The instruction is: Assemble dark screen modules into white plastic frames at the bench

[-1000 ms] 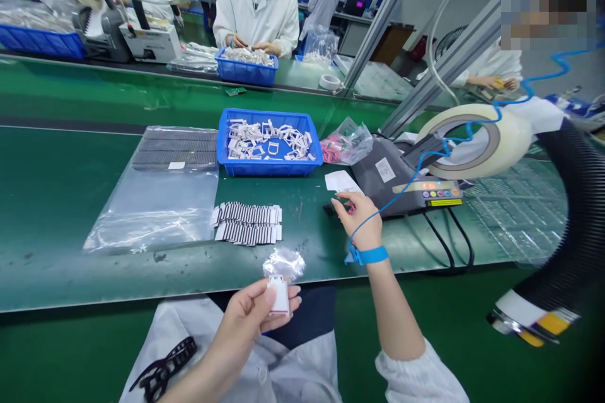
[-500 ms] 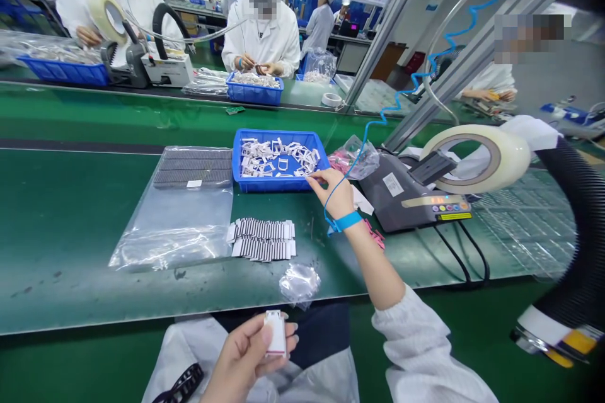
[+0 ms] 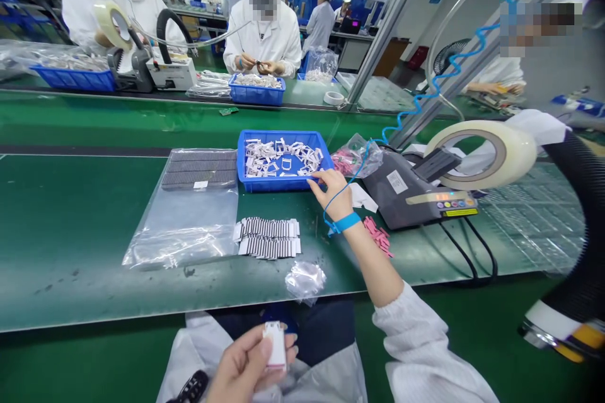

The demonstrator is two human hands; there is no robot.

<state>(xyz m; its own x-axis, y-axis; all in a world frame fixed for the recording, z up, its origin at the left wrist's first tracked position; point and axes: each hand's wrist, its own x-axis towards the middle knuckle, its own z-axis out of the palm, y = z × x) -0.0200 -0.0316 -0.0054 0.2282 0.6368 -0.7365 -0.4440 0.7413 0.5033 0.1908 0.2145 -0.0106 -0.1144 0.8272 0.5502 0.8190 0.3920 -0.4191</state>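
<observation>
1. Grips a small white piece upright with the left hand, thumb and fingers closed on its sides; held below the front edge of the surface, above the lap.
2. Reaches with the right hand to the front right corner of the blue tray; fingertips drawn narrow and touching the rim there, close to the loose white frames inside. Cannot tell whether anything is pinched between them.
3. Wears a blue wrist strap on the right wrist, with a coiled blue cord rising from it toward the upper right.
4. Just in front of the tray, toward the front edge: 2 rows of small grey parts, lying flat and packed side by side.
5. Near these rows, close to the front edge: a crumpled clear wrapper.
6. Just left of the tray: a clear plastic bag lying flat, with dark strips in its far end.
7. Right of the right wrist: a few pink pieces on the surface; behind them a grey tape dispenser carrying a big tape roll.
8. Between tray and dispenser: a small clear bag of pink parts.
9. Beyond the far edge: a person in a white coat, both hands above a second blue tray.
</observation>
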